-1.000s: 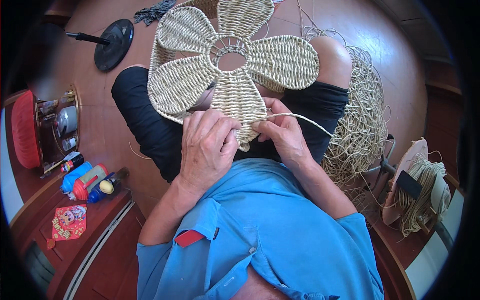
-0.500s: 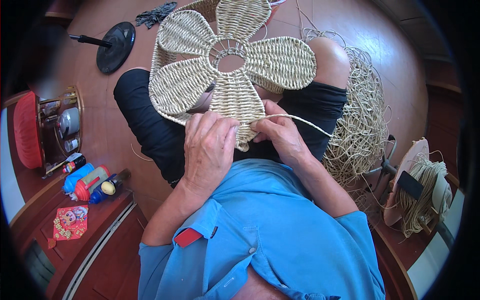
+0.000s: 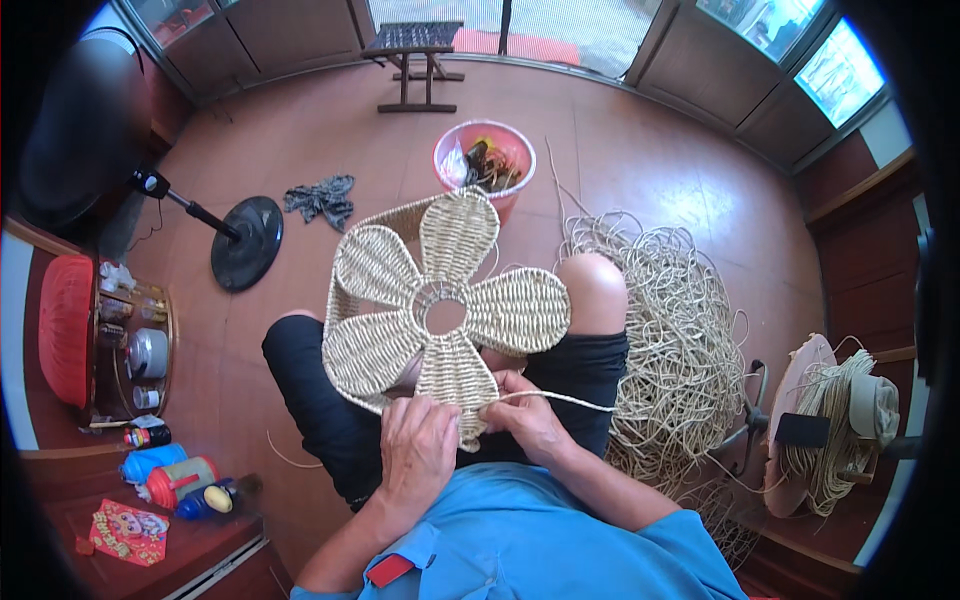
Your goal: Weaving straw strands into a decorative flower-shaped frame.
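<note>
A woven straw piece shaped like a five-petal flower (image 3: 370, 355), with a ring at its centre and a woven frame behind, rests over my lap. My left hand (image 3: 418, 450) has curled fingers gripping the tip of the bottom petal. My right hand (image 3: 530, 430) pinches that petal's right edge where a pale straw cord (image 3: 575, 401) comes out and trails to the right. The right fingertips are partly behind the weave and cord.
A large cord tangle (image 3: 670, 340) lies at my right, beside a round board with coiled cord (image 3: 825, 450). A pink bucket (image 3: 485, 195), wooden stool (image 3: 415, 40) and grey cloth (image 3: 320, 200) are ahead. Left are a fan stand (image 3: 245, 245), red-topped trolley (image 3: 65, 330) and bottles (image 3: 180, 480).
The view has tilted up, bringing the bucket, stool and doorway into sight and shifting my hands and the woven piece lower in the picture. My grip looks much the same.
</note>
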The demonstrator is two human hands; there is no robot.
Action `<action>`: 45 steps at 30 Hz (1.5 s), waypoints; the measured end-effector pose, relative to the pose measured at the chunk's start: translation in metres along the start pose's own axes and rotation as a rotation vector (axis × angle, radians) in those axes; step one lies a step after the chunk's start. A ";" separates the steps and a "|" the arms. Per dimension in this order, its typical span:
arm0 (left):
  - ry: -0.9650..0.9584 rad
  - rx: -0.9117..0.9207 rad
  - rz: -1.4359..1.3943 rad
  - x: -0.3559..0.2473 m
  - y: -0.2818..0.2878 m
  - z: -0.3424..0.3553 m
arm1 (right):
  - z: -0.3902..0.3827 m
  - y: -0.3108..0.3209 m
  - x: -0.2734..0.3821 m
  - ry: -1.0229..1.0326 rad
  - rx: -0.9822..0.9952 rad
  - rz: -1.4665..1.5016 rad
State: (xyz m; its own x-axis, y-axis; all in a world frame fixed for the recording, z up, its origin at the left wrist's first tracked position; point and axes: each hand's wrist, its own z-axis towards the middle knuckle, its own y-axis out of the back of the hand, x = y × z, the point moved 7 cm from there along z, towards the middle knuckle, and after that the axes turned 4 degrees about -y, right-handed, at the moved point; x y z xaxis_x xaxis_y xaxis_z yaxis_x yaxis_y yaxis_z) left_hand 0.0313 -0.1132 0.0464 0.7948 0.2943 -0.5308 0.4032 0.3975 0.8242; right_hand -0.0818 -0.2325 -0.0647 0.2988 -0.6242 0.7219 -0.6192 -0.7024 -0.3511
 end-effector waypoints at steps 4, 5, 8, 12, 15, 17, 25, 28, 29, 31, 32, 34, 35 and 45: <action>-0.019 -0.004 -0.019 0.001 -0.001 0.001 | 0.000 -0.001 0.007 -0.024 0.055 0.002; -0.036 0.005 -0.033 0.001 -0.001 0.001 | 0.001 -0.001 0.007 -0.056 0.073 0.007; -0.038 0.011 -0.008 0.005 -0.004 0.001 | 0.001 -0.001 0.006 -0.144 0.124 0.005; 0.036 -0.006 -0.060 0.011 -0.005 -0.003 | 0.002 0.001 0.006 -0.170 0.176 0.061; 0.076 -0.010 -0.094 0.014 -0.004 -0.002 | 0.002 0.001 0.002 -0.239 0.175 0.118; 0.072 -0.008 -0.075 0.012 -0.003 0.000 | 0.004 -0.001 0.001 -0.252 0.191 0.146; 0.133 0.069 -0.070 0.012 -0.006 0.007 | 0.008 -0.002 -0.005 -0.270 0.257 0.295; 0.079 0.069 -0.030 0.008 -0.004 0.012 | 0.009 0.001 -0.007 -0.273 0.241 0.300; 0.078 0.071 -0.028 0.008 -0.003 0.013 | 0.010 0.001 -0.007 -0.269 0.238 0.292; 0.069 0.098 -0.029 0.007 -0.006 0.017 | 0.011 0.002 -0.008 -0.266 0.236 0.285; 0.069 0.099 -0.024 0.007 -0.006 0.018 | 0.011 0.003 -0.009 -0.273 0.228 0.274; 0.014 0.107 0.026 0.004 -0.008 0.020 | 0.012 0.004 -0.010 -0.278 0.219 0.264; 0.014 0.107 0.025 0.005 -0.009 0.020 | 0.012 0.005 -0.011 -0.281 0.216 0.265; -0.086 0.028 0.032 0.006 -0.014 0.013 | 0.004 0.003 -0.008 -0.280 0.165 0.235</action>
State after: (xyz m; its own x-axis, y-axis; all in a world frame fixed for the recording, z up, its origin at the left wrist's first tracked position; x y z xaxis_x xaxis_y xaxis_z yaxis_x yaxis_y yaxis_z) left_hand 0.0359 -0.1287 0.0342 0.8432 0.2302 -0.4858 0.3882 0.3644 0.8465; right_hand -0.0834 -0.2312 -0.0742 0.3635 -0.8276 0.4277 -0.5760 -0.5605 -0.5950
